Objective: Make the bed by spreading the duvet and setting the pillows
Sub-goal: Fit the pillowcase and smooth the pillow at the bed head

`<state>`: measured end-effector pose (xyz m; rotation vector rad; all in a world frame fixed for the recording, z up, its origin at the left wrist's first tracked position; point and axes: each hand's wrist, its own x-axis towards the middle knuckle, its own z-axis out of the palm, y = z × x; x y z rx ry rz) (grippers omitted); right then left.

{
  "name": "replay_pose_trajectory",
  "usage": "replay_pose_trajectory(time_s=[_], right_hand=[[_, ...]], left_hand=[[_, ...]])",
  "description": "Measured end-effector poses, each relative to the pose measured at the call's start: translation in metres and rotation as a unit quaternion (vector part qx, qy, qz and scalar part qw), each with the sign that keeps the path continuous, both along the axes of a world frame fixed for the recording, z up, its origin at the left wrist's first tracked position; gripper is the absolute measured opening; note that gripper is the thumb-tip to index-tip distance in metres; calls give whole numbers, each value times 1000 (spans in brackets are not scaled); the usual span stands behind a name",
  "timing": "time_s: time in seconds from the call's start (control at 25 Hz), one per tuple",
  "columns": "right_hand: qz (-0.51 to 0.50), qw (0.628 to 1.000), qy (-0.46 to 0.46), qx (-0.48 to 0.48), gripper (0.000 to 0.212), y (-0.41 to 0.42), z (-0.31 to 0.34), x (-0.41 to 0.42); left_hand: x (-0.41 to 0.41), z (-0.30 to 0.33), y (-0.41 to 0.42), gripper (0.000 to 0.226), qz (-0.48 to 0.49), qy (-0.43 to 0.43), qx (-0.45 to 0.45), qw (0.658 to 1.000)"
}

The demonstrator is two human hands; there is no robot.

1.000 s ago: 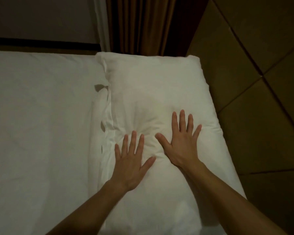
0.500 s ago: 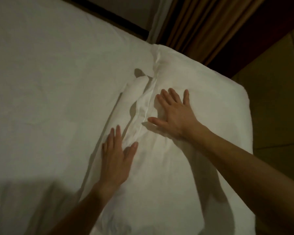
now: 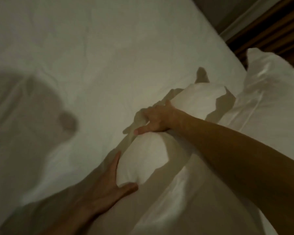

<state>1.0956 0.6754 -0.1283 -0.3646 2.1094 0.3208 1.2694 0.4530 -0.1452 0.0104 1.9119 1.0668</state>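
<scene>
Both hands had left the flat pressing of half a second ago: our right hand (image 3: 157, 118) curled its fingers over the pillow (image 3: 148, 150) edge, our left hand (image 3: 109, 182) cupped its near end, fingers together. Lying right of the duvet (image 3: 92, 56), it seemed ready for repositioning.

The room is dim, with soft warm light. A brown curtain (image 3: 270, 29) hangs in long folds in the top right corner. Just beside it runs a pale strip of thinner curtain (image 3: 241, 19), and next to that is a bit of dark grey wall (image 3: 214, 11).
</scene>
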Motion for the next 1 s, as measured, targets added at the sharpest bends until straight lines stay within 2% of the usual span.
replay_pose_trajectory(time_s=[0.04,0.24,0.48,0.6,0.68,0.84,0.92,1.0], right_hand=[[-4,1000,-14,-11,112,-3,-9,2],[-36,998,-45,8,132,42,-12,22],[-59,996,-17,63,134,129,29,48],[-98,991,-14,90,131,177,51,57],[-106,989,2,107,134,189,58,61],[-117,988,94,27,121,140,50,60],[-129,981,142,-40,116,110,68,60],[-147,967,185,-92,116,93,105,74]], left_hand=[[1,-2,6,149,8,-2,0,1000],[21,-18,45,131,68,36,79,994],[32,-13,128,134,71,9,129,989],[61,-1,189,134,53,27,196,979],[68,0,205,136,50,1,215,975],[53,-8,159,110,76,7,218,973],[52,-2,126,113,85,19,185,979],[53,7,97,115,61,35,111,991]])
